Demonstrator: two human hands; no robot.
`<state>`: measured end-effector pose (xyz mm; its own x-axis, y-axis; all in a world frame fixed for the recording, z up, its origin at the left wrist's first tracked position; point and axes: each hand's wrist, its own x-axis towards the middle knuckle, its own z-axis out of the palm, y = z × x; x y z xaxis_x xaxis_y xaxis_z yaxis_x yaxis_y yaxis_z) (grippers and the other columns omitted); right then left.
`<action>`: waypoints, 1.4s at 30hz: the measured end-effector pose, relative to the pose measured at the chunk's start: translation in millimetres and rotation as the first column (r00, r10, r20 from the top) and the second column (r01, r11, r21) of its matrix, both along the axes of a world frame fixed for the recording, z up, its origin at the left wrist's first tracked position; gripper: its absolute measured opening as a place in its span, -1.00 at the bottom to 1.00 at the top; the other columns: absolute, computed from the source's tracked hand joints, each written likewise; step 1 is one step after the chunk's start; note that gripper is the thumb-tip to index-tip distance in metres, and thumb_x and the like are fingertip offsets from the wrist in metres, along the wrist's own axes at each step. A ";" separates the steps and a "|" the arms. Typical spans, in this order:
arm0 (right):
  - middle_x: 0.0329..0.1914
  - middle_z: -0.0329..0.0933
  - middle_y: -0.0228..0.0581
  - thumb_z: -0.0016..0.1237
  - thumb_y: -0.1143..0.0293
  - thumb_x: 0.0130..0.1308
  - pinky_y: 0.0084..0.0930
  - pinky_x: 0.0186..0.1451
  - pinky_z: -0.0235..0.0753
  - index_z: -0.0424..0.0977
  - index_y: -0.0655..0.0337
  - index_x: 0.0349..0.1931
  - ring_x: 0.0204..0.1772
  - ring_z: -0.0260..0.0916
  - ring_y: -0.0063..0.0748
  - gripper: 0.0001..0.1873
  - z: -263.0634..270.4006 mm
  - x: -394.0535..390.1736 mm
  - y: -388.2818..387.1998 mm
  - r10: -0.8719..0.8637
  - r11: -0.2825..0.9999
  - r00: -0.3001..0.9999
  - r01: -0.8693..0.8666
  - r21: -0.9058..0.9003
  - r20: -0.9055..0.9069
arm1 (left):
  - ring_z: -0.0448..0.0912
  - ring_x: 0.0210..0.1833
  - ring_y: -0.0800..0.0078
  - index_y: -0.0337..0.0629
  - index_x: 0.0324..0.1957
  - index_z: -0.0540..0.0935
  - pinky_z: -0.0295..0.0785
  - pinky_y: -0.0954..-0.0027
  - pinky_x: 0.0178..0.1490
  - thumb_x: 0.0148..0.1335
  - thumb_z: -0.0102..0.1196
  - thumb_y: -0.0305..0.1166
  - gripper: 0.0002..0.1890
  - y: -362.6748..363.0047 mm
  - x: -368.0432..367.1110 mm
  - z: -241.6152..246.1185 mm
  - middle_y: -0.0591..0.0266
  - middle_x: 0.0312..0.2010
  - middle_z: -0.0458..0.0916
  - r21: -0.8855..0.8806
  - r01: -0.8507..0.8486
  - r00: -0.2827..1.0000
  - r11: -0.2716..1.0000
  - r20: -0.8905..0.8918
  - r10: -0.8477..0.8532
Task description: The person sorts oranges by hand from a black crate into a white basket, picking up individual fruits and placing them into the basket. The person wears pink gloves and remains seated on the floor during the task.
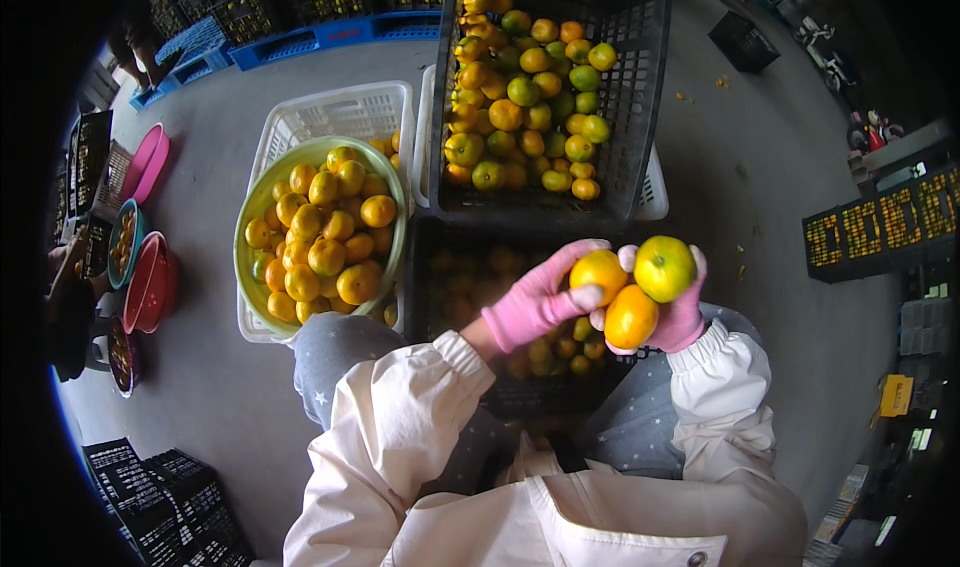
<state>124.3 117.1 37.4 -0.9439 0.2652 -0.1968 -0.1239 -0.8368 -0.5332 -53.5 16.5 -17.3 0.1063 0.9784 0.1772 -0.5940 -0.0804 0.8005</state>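
Note:
My left hand (544,293), in a pink glove with pale fingertips, grips an orange mandarin (598,274). My right hand (681,315), gloved alike, holds a yellow-green mandarin (665,268) and an orange mandarin (631,318); the three fruits are close together, and my left fingertips are near the lower one. Below my hands, a dark crate between my knees holds more mandarins (581,357). Ahead, a black plastic crate (649,109) is tilted, with green and orange mandarins inside. To the left, a green basin (241,248) heaped with orange mandarins rests on a white plastic crate (274,128).
Blue pallets (322,38) bear stacked crates at the back, near another person's legs (142,60). Pink, teal and red basins (152,282) stand at the left, beside a person at the edge. Black crates (165,499) lie lower left; a filled crate (874,229) stands right.

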 end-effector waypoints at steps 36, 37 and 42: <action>0.22 0.41 -0.10 -0.23 -0.48 0.12 0.11 0.01 0.45 0.38 0.03 0.05 0.26 0.32 0.01 -0.21 7.8 6.9 19.4 -0.248 0.966 0.966 0.241 -0.093 -0.070 | 0.39 0.09 0.43 0.05 0.48 -0.06 0.29 0.35 0.28 -0.26 0.60 -0.47 0.30 -7.4 -10.4 6.6 0.28 -0.01 0.34 0.033 -0.143 0.985 0.989 -0.089 0.145; 0.22 0.41 -0.11 -0.23 -0.48 0.13 0.11 0.00 0.45 0.38 0.03 0.06 0.26 0.32 0.00 -0.21 8.1 6.8 19.4 -0.253 0.965 0.966 0.248 -0.087 -0.060 | 0.39 0.10 0.43 0.04 0.49 -0.07 0.29 0.34 0.29 -0.26 0.59 -0.49 0.30 -9.3 -9.4 8.9 0.28 -0.02 0.34 0.050 -0.165 0.978 0.985 -0.120 0.170; 0.22 0.41 -0.12 -0.25 -0.46 0.16 0.11 -0.01 0.45 0.39 0.02 0.06 0.26 0.33 -0.02 -0.23 6.4 -2.3 19.5 -0.201 0.979 0.977 0.197 -0.061 -0.073 | 0.37 0.17 0.43 0.00 0.46 0.00 0.27 0.34 0.31 -0.19 0.48 -0.63 0.18 -21.1 -22.4 8.9 0.24 0.06 0.37 0.083 -0.251 0.952 0.964 -0.161 0.261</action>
